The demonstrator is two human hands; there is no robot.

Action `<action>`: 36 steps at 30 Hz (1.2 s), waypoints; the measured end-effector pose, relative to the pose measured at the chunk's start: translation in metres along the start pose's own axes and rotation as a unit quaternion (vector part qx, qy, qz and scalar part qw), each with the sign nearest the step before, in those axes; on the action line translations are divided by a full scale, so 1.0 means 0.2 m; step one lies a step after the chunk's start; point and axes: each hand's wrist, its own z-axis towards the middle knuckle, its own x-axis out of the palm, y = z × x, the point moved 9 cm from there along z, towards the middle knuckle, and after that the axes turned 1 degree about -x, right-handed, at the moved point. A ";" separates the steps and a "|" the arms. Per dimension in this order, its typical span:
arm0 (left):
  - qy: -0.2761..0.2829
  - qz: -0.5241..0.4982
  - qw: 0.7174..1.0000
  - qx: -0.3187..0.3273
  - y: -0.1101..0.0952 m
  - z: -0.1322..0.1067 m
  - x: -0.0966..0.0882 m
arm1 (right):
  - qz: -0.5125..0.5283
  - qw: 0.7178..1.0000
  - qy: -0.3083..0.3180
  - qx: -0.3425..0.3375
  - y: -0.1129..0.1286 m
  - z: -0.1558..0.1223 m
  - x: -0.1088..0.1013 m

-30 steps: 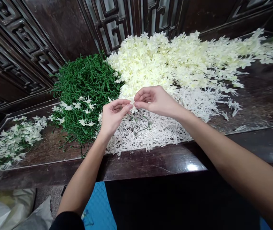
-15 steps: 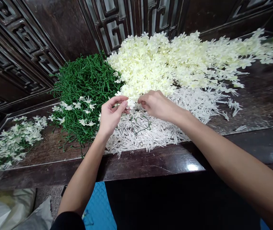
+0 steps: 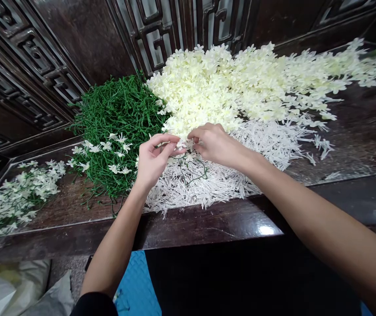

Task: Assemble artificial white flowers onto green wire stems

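Between the fingertips of my left hand is a small white artificial flower, pinched by thumb and forefinger. My right hand is close by on the flower's right, fingers curled in; anything in its fingertips is too small to make out. Both hands hover over a heap of thin white artificial stamens. On that heap, just below the flower, lies a green plastic stem. Behind the hands spreads a big pile of cream artificial petals. A mound of green plastic stems lies left of them.
Several assembled white flowers rest on the green mound. More flower sprays lie at the bench's left end. Dark carved wood panelling rises behind the bench. Pale sacks and a blue stool are below.
My left fingertips have shifted slightly right with the flower, over the white stamens. My right hand's fingers have loosened a little. The piles look the same.
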 end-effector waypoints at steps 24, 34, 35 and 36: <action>-0.004 0.063 0.997 0.038 -0.01 0.01 -0.03 | 0.209 0.964 -0.135 0.090 -0.08 -0.02 -0.16; -0.023 -0.037 0.999 -0.012 0.06 0.04 -0.06 | 0.278 0.953 -0.116 0.045 -0.05 -0.02 -0.17; -0.026 -0.039 0.999 -0.011 0.05 0.04 -0.06 | 0.247 0.960 -0.123 0.050 -0.06 -0.02 -0.17; -0.027 -0.038 0.999 -0.011 0.05 0.04 -0.06 | 0.220 0.966 -0.128 0.052 -0.06 -0.02 -0.17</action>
